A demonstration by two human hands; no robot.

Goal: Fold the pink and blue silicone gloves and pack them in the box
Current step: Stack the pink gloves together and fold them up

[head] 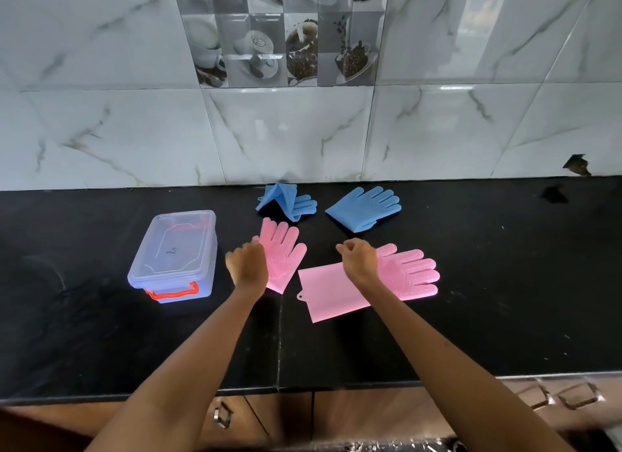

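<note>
Two pink silicone gloves lie on the black counter. The left pink glove [286,253] points its fingers away from me, and the right pink glove [400,276] lies flat with its fingers to the right. Behind them, one blue glove [286,204] is folded over on itself. The other blue glove [365,207] lies flat. A clear plastic box [175,253] with a closed lid and a red handle stands at the left. My left hand [247,264] hovers curled over the left pink glove's edge. My right hand [358,258] hovers curled over the right pink glove's middle. Neither hand visibly grips anything.
The black counter [505,300] runs to a marble-tiled wall [303,131] at the back. Wooden drawers with metal handles [222,414] sit below the front edge. A dark chip [577,165] marks the wall at the far right.
</note>
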